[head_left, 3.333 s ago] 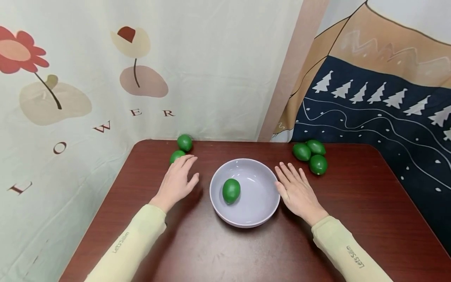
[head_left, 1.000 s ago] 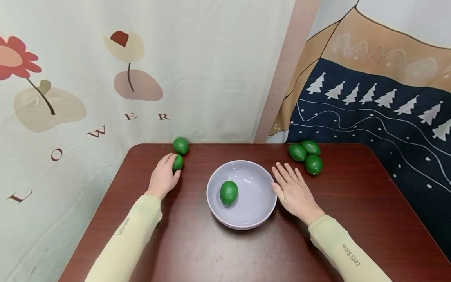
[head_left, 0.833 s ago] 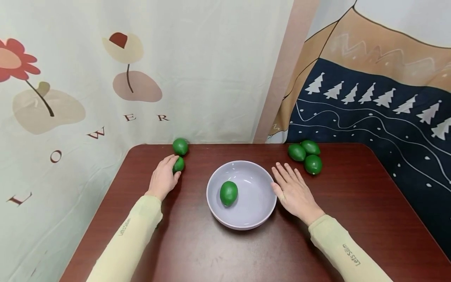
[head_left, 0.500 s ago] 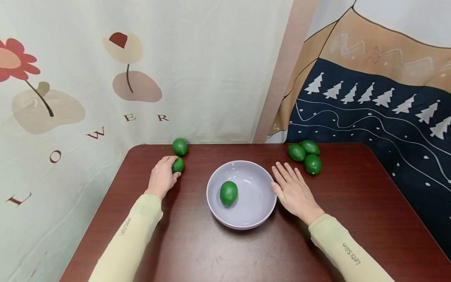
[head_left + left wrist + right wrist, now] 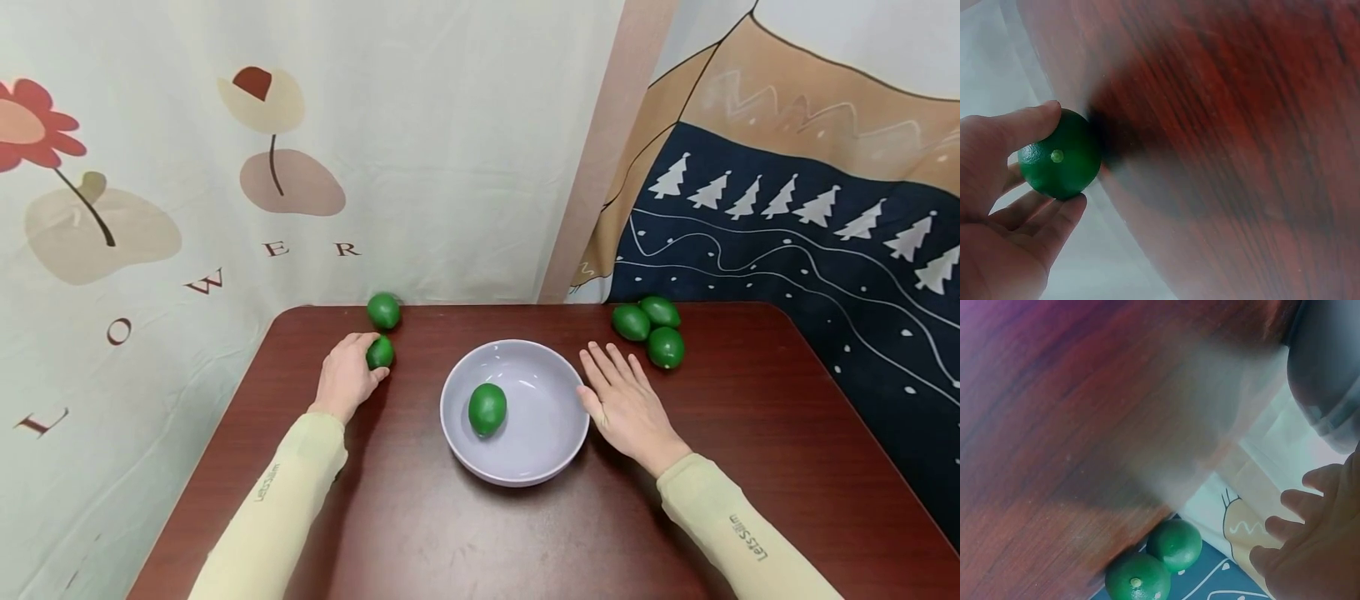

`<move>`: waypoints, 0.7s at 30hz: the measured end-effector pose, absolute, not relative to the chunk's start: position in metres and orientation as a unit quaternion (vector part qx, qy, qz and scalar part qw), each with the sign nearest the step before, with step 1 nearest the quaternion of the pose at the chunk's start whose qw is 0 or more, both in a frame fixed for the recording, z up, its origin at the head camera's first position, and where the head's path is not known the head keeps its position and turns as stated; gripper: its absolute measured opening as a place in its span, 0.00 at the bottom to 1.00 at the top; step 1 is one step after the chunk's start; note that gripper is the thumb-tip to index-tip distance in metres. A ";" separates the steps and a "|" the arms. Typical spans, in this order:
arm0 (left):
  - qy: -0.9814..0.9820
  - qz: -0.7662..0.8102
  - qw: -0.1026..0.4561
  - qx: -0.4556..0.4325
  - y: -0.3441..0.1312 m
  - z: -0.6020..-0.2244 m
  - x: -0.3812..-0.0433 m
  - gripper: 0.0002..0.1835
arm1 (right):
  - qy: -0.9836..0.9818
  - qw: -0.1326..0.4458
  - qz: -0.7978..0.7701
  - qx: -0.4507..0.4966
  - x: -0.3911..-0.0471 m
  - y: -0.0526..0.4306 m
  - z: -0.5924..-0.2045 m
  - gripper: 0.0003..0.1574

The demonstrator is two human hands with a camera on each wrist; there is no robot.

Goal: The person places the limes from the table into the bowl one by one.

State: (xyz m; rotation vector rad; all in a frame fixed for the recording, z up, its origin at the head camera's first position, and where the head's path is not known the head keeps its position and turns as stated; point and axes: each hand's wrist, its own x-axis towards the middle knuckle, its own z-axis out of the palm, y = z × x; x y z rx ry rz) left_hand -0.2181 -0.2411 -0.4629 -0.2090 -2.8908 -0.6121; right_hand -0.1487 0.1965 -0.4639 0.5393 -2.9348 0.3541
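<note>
My left hand [image 5: 350, 377] pinches a green lime [image 5: 1063, 156] between thumb and fingers at the left side of the table, as the left wrist view shows closely. Just behind it sits a second lime [image 5: 384, 311]. In the middle stands a pale lavender bowl [image 5: 552, 458] with one lime [image 5: 487, 409] inside, left of its centre. My right hand [image 5: 628, 407] lies with straight, spread fingers at the bowl's right side, thumb right at the rim, holding nothing. In the right wrist view the bowl's outer wall [image 5: 1329, 375] rises beside these fingers.
Three more limes [image 5: 666, 348] are clustered at the back right of the dark red-brown wooden table [image 5: 480, 533]. Behind the back edge hang a pale flower-print curtain [image 5: 450, 167] and a navy cloth [image 5: 750, 233] with white trees.
My left hand has moved left and back to the nearer left lime, and its fingers have closed round it. The right hand stays beside the bowl. The head view has shifted slightly.
</note>
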 end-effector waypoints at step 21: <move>-0.962 -0.248 0.093 -0.074 -0.237 -0.464 -0.203 0.31 | -0.974 0.070 0.117 0.183 -0.148 0.196 -0.463 0.38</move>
